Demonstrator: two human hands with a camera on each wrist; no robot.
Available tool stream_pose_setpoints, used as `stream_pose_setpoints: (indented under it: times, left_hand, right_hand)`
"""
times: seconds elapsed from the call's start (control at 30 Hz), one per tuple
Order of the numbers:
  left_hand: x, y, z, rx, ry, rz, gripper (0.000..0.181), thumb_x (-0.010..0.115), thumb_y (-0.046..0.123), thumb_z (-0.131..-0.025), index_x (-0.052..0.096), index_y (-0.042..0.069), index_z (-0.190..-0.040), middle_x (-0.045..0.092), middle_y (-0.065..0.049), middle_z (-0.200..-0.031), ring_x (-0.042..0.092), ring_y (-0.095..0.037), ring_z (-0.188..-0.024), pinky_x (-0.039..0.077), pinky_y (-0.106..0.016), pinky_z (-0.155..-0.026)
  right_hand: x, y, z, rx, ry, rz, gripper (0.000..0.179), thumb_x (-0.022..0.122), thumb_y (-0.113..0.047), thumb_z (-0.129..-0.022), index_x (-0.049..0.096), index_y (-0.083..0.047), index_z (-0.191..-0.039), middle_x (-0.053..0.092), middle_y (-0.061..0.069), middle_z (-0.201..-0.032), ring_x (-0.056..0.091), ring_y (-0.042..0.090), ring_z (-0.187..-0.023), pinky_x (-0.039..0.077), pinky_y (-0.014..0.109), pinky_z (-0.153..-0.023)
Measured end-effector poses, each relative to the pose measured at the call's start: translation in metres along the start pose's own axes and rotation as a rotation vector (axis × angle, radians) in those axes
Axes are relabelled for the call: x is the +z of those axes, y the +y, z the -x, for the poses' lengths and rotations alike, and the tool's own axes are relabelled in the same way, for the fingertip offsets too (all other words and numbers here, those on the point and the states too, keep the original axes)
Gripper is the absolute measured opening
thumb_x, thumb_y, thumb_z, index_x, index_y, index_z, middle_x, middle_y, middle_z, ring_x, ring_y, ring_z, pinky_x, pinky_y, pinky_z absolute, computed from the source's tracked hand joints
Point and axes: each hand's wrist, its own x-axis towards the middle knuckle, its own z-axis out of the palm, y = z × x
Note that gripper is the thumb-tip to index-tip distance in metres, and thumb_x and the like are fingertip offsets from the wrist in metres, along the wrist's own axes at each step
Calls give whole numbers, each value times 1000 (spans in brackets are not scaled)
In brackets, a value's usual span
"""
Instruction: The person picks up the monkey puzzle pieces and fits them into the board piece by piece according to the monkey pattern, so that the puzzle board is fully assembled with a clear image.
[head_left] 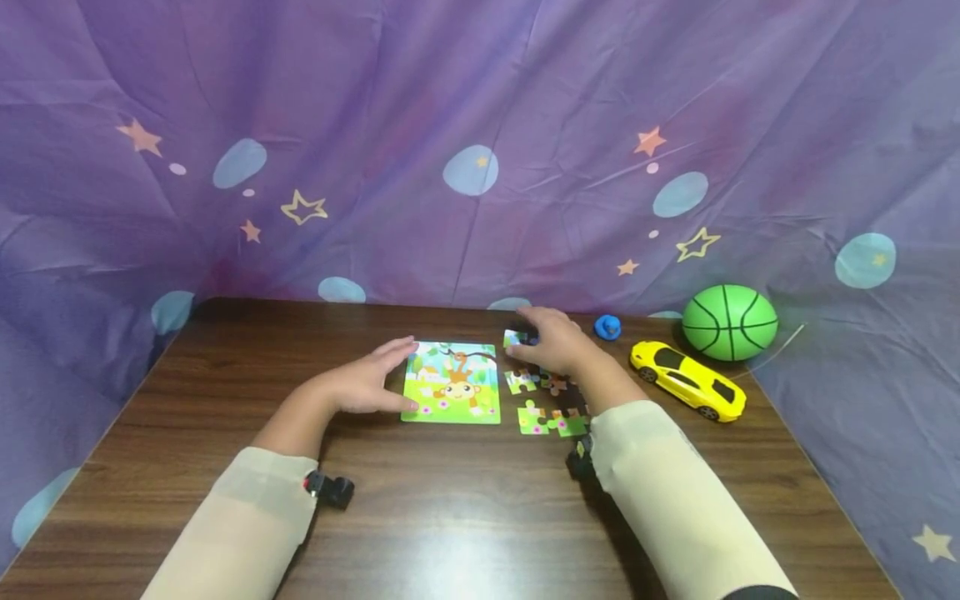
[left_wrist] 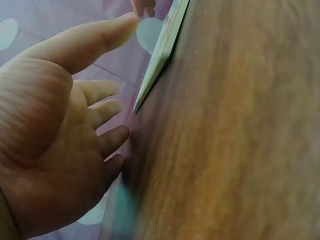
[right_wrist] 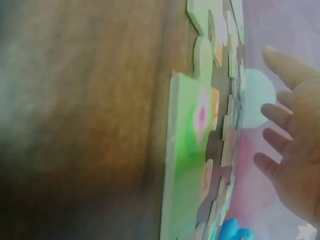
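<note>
A square picture board (head_left: 455,385) with a cartoon monkey lies flat on the brown table. My left hand (head_left: 363,382) is at its left side, thumb by the lower corner and fingers by the upper one. In the left wrist view the fingers (left_wrist: 111,140) are spread, with nothing between them and the thumb. To the right of the board lie several loose jigsaw pieces (head_left: 533,419), green and blue with bits of flowers. My right hand (head_left: 553,340) hovers over the far pieces, partly hiding them. Its fingers (right_wrist: 277,117) are spread and empty in the right wrist view.
A small blue toy (head_left: 607,327) stands beyond the right hand. A yellow toy car (head_left: 686,381) and a green ball (head_left: 730,323) sit at the table's right edge. A purple patterned cloth (head_left: 420,100) hangs behind the table (head_left: 420,517).
</note>
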Motion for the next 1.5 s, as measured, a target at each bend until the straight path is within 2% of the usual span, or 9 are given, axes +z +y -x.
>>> stream_pose_setpoints:
  times: [0.13,0.33,0.57,0.7,0.9,1.1,1.3,1.5]
  left_hand:
    - [2,-2,0,-6,-34,-33,113,83,54,-88,18,19,-173,5,-6,-183,13,-43,-168,23,-72,-131]
    - [3,-1,2,-2,-57,-70,113,83,54,-87,19,19,-173,8,-6,-183,9,-44,-168,18,-74,-130]
    - [4,-3,1,-7,-59,-120,111,84,53,-86,24,15,-172,11,-7,-183,8,-39,-169,17,-68,-134]
    - [4,-2,1,-11,-51,-127,111,85,50,-86,25,14,-172,14,-7,-183,10,-38,-169,17,-66,-135]
    - [3,-1,0,-26,-45,-116,109,84,49,-87,25,14,-172,15,-7,-182,12,-39,-169,20,-66,-134]
    - [1,1,2,-32,-51,-130,106,84,49,-88,27,13,-171,15,-6,-182,12,-38,-169,19,-65,-135]
    - [-1,2,3,-29,-54,-153,106,84,50,-88,29,12,-170,18,-7,-182,13,-39,-169,19,-65,-135]
    - [-2,0,4,-27,-50,-192,105,83,53,-88,31,14,-170,20,-5,-182,14,-38,-169,18,-67,-135]
  right_hand:
    - [0,3,-6,4,-30,30,83,75,-53,-97,44,-16,-165,41,15,-171,32,43,-161,27,70,-130]
    - [-2,1,-10,25,-87,93,76,77,-49,-96,52,-15,-159,41,17,-171,32,46,-160,28,75,-126]
    - [-4,-1,-17,15,-120,138,63,76,-43,-99,60,-14,-153,47,16,-166,37,47,-156,33,73,-124]
    - [-6,-5,-20,25,-140,106,60,78,-36,-98,62,-13,-151,49,17,-165,35,48,-156,32,66,-129]
    - [-6,-8,-22,5,-135,63,55,82,-28,-94,68,-8,-144,65,15,-150,43,46,-149,34,56,-130]
    - [-5,-9,-22,20,-144,43,51,81,-27,-96,69,-10,-142,70,12,-145,45,44,-149,34,56,-131]
    - [-4,-10,-24,13,-123,27,51,82,-24,-95,69,-9,-141,71,14,-142,53,41,-143,36,54,-129]
    - [-1,-8,-23,9,-93,-75,45,84,-18,-93,68,-9,-135,69,16,-136,61,37,-133,48,54,-120]
